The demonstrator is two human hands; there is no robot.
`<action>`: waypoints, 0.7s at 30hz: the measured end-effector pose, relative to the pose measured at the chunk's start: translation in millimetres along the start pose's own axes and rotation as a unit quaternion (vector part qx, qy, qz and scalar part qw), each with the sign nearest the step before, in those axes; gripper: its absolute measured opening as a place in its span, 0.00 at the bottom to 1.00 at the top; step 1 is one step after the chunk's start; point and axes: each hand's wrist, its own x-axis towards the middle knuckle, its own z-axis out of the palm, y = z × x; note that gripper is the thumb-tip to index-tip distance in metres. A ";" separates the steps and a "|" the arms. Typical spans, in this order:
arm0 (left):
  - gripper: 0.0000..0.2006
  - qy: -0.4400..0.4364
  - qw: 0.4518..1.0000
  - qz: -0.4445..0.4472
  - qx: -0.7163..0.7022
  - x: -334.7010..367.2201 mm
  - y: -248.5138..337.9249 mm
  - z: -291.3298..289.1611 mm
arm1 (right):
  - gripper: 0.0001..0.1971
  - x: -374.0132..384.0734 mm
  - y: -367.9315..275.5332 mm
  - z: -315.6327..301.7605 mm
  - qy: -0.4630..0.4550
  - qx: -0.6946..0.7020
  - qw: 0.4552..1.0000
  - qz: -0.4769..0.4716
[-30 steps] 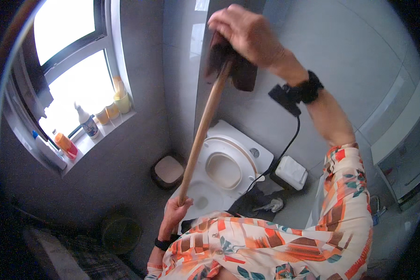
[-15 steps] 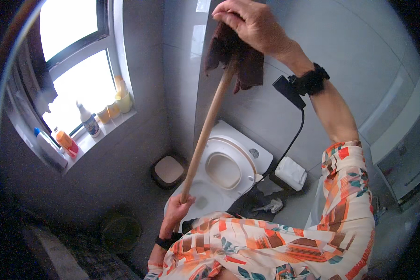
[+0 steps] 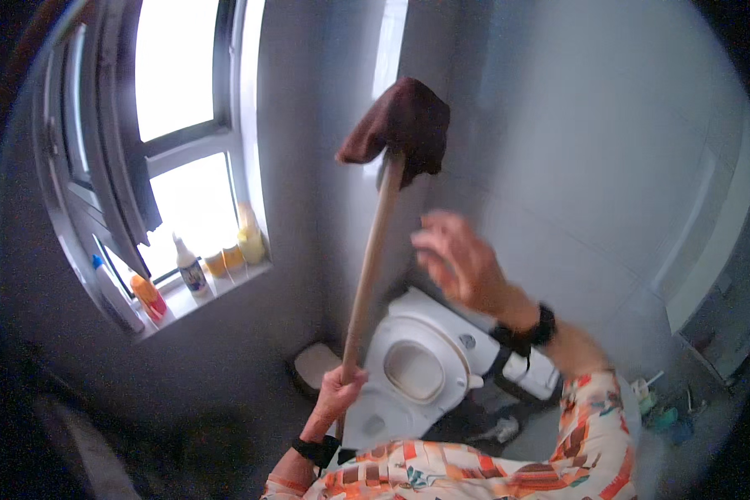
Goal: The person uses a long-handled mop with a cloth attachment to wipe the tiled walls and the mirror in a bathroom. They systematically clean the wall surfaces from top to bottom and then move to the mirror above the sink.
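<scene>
My left hand (image 3: 337,395) is wrapped round the lower part of a long wooden stick (image 3: 368,279), which stands nearly upright. A dark brown cloth (image 3: 410,125) drapes over the stick's top end and hides it. To the right of the stick, below the cloth, hovers my right hand (image 3: 465,268). It touches neither stick nor cloth; its fingers are bent, a little apart and slightly blurred, with nothing in them.
A white toilet (image 3: 425,367) with a raised lid stands below, a bin (image 3: 318,367) beside it. Several bottles, such as a white spray bottle (image 3: 190,268), line the windowsill (image 3: 212,292) at left. A tiled wall (image 3: 575,167) rises ahead and right.
My right hand has let go of the cloth at the stick's top and come down. The stick stands more upright. The view has shifted, showing more of the window.
</scene>
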 end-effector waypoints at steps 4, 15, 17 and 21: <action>0.09 -0.003 0.999 -0.015 -0.040 37.4 24.5 5.7 | 0.19 -74.3 -24.6 38.6 -0.065 0.205 0.962 0.168; 0.09 -0.107 0.988 0.065 -0.093 101.4 142.5 43.9 | 0.19 -155.8 -92.4 148.9 -0.102 0.719 0.533 0.435; 0.09 -0.130 0.979 0.084 -0.133 102.3 161.2 40.9 | 0.19 -154.9 -94.1 158.9 -0.055 0.768 0.488 0.411; 0.10 -0.131 0.976 0.128 -0.116 100.1 194.5 51.8 | 0.17 -154.1 -85.4 174.7 0.033 0.885 0.339 0.318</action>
